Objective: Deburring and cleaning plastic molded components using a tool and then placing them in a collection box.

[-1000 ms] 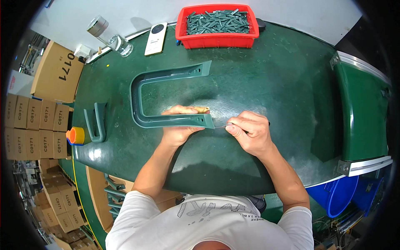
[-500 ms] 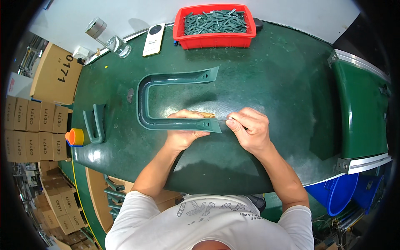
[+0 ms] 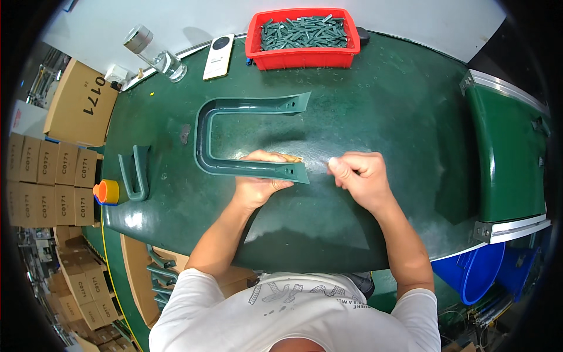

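Near the centre of the frame, a dark green, U-shaped channel piece (image 3: 203,138) with a smooth, slightly glossy surface and raised rims lies with its rounded bend to the left and its two arms running right. Both arms flare into slanted ends, with small dark holes just short of the tips. The left hand (image 3: 252,189) grips the lower arm from beneath, fingers along its upper edge and thumb along its lower one. A tan, tube-like thing (image 3: 291,158) shows at those fingers; its material is unclear.

Right of centre, apart from the channel piece, the right hand (image 3: 362,176) is closed, thumb against curled forefinger; blur at the tips hides whether anything is pinched there.

The bench (image 3: 387,105) is green and glossy, with pale glare and fine marks. At upper centre stands a red plastic bin (image 3: 308,60) heaped with short, slim green strips (image 3: 304,32). Left of it lie a flat, cream-coloured phone (image 3: 217,60) with a round black camera disc and, at upper left, a clear bottle (image 3: 158,58) with a silvery cap. At left, a smaller green U-shaped piece (image 3: 139,173) lies near a yellow-orange, ring-shaped object (image 3: 108,192).
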Demonstrator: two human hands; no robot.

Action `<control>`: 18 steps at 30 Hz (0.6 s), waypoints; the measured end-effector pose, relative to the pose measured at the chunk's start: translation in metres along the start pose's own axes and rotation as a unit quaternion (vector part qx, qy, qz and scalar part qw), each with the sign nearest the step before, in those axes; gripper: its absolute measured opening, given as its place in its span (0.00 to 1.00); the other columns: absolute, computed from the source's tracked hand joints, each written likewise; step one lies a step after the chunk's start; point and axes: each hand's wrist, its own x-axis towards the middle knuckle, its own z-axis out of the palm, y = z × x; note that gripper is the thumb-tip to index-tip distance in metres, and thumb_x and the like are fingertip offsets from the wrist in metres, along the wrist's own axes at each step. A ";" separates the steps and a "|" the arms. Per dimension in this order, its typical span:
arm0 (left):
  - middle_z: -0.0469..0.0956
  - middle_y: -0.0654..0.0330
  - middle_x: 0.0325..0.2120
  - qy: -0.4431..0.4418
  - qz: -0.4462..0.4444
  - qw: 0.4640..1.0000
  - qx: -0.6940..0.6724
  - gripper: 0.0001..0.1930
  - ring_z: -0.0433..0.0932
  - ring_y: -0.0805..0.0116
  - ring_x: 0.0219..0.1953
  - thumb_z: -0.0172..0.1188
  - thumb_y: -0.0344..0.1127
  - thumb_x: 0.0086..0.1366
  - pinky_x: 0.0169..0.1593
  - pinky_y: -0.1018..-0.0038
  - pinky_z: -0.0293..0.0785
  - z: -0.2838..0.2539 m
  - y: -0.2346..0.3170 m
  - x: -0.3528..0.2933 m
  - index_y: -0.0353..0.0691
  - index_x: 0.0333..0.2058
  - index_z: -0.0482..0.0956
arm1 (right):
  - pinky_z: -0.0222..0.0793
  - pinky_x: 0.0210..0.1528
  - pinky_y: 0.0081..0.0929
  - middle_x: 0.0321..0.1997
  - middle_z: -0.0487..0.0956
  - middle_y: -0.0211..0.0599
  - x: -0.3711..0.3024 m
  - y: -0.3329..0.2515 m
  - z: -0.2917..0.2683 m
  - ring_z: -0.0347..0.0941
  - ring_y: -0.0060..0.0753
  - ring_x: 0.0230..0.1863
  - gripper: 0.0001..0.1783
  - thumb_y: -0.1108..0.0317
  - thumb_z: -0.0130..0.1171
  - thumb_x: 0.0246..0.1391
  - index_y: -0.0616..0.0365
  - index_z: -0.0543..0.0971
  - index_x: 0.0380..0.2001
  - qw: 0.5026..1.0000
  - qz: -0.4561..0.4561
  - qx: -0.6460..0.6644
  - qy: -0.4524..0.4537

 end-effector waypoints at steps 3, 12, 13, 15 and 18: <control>0.80 0.47 0.36 -0.012 0.005 1.000 -0.006 0.18 0.79 0.57 0.43 0.70 0.22 0.46 0.45 0.63 0.78 0.000 0.000 0.002 0.34 0.37 0.75 | 0.57 0.18 0.24 0.11 0.69 0.34 0.000 0.002 0.003 0.63 0.21 0.15 0.20 0.61 0.59 0.55 0.65 0.77 0.16 0.999 -0.007 -0.001 -0.039; 0.80 0.51 0.33 0.025 -0.035 0.999 0.018 0.20 0.80 0.61 0.38 0.74 0.28 0.45 0.42 0.69 0.77 0.004 0.005 -0.002 0.35 0.36 0.73 | 0.57 0.18 0.27 0.11 0.67 0.36 0.001 0.003 0.006 0.62 0.26 0.13 0.21 0.59 0.60 0.55 0.64 0.75 0.15 0.997 -0.054 -0.014 -0.058; 0.80 0.52 0.33 0.029 -0.042 0.998 0.023 0.20 0.80 0.62 0.38 0.74 0.28 0.45 0.42 0.69 0.76 0.005 0.007 -0.002 0.35 0.36 0.73 | 0.57 0.18 0.27 0.11 0.67 0.36 0.000 0.004 0.007 0.62 0.26 0.13 0.22 0.59 0.59 0.55 0.64 0.75 0.15 0.997 -0.045 -0.002 -0.056; 0.80 0.52 0.33 0.038 -0.048 0.998 0.032 0.21 0.80 0.62 0.37 0.74 0.28 0.45 0.42 0.69 0.76 0.006 0.008 -0.003 0.35 0.36 0.73 | 0.57 0.18 0.27 0.11 0.68 0.37 0.000 0.004 0.005 0.63 0.28 0.13 0.21 0.59 0.59 0.55 0.63 0.75 0.14 0.997 -0.037 0.000 -0.071; 0.80 0.51 0.33 0.062 -0.044 0.996 0.049 0.22 0.81 0.61 0.37 0.74 0.29 0.45 0.40 0.69 0.77 -0.003 0.000 -0.004 0.34 0.37 0.72 | 0.59 0.18 0.30 0.12 0.69 0.38 0.000 0.003 0.003 0.65 0.33 0.14 0.20 0.60 0.60 0.54 0.63 0.76 0.15 0.990 -0.065 -0.035 -0.120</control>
